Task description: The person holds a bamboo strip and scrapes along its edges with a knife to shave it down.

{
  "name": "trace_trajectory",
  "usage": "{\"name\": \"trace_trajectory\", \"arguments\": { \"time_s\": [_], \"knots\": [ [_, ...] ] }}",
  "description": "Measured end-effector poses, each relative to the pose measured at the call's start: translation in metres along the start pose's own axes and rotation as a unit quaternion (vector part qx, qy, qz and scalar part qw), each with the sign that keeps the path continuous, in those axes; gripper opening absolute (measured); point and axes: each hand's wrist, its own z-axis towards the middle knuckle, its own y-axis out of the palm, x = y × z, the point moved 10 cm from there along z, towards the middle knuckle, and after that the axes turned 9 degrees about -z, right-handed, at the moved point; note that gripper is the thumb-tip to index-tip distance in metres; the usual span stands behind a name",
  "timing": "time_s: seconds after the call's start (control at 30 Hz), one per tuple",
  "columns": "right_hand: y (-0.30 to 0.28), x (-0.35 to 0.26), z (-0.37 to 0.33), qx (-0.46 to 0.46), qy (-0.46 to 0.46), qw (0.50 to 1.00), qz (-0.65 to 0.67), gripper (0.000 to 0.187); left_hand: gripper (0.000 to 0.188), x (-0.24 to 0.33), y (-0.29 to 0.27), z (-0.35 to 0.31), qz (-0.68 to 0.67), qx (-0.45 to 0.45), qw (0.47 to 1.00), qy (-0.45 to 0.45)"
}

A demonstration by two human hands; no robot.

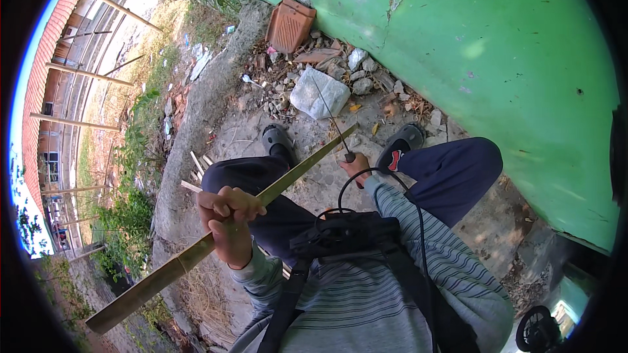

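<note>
My left hand (229, 221) is closed round the middle of a long, flat, greenish-brown strip that looks like bamboo (147, 287). The strip slants from the lower left up to a narrow end between my feet. In my right hand (356, 170) is the dark handle of a knife (350, 156), its long thin blade pointing away from me. Near the strip's far end the blade crosses it in view; whether they touch I cannot tell. Beyond my feet, a white block (320, 93) lies on the ground behind the blade's tip.
Broken stones and rubble (363, 85) lie along the green wall (471, 46), with a terracotta tile (290, 25) leaning there. A low concrete ledge (199, 101) runs on the left. Several pale strips (196, 167) lie beside my left knee. A black cable (424, 248) hangs over my right arm.
</note>
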Motion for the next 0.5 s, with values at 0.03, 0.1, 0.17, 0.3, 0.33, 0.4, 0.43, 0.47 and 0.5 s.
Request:
{"name": "trace_trajectory", "arguments": {
  "time_s": [0.03,0.1,0.17,0.3,0.33,0.4,0.43,0.47,0.5],
  "knots": [
    [0.0,-0.006,-0.002,-0.006,-0.017,1.0,0.006,0.027,0.042,-0.002,-0.004,0.0,0.0,-0.001,1.0,-0.001],
    [-0.005,-0.018,-0.008,-0.014,-0.034,0.999,0.011,0.028,0.038,-0.001,-0.011,-0.005,-0.139,-0.019,0.989,0.046],
    [-0.011,-0.047,-0.018,-0.052,-0.08,0.995,0.026,0.028,0.041,-0.001,-0.023,-0.011,-0.134,0.012,0.987,0.09],
    [-0.02,-0.072,-0.026,-0.07,-0.142,0.987,-0.034,0.028,0.048,0.006,-0.03,-0.013,-0.105,0.059,0.981,0.151],
    [-0.02,-0.069,-0.026,-0.072,-0.123,0.989,-0.023,0.027,0.048,0.005,-0.033,-0.014,-0.105,0.059,0.982,0.149],
    [-0.016,-0.059,-0.025,-0.073,-0.102,0.992,-0.012,0.027,0.06,0.008,-0.037,-0.014,-0.144,0.008,0.974,0.175],
    [-0.012,-0.046,-0.021,-0.073,-0.083,0.994,0.017,0.027,0.06,0.008,-0.039,-0.01,-0.148,0.005,0.974,0.172],
    [-0.01,-0.032,-0.017,-0.073,-0.065,0.994,0.047,0.026,0.064,0.007,-0.031,-0.006,-0.156,-0.043,0.973,0.164],
    [-0.009,-0.036,-0.02,-0.077,-0.066,0.994,0.047,0.026,0.069,0.009,-0.025,-0.008,-0.155,-0.085,0.971,0.159]
  ]
}}
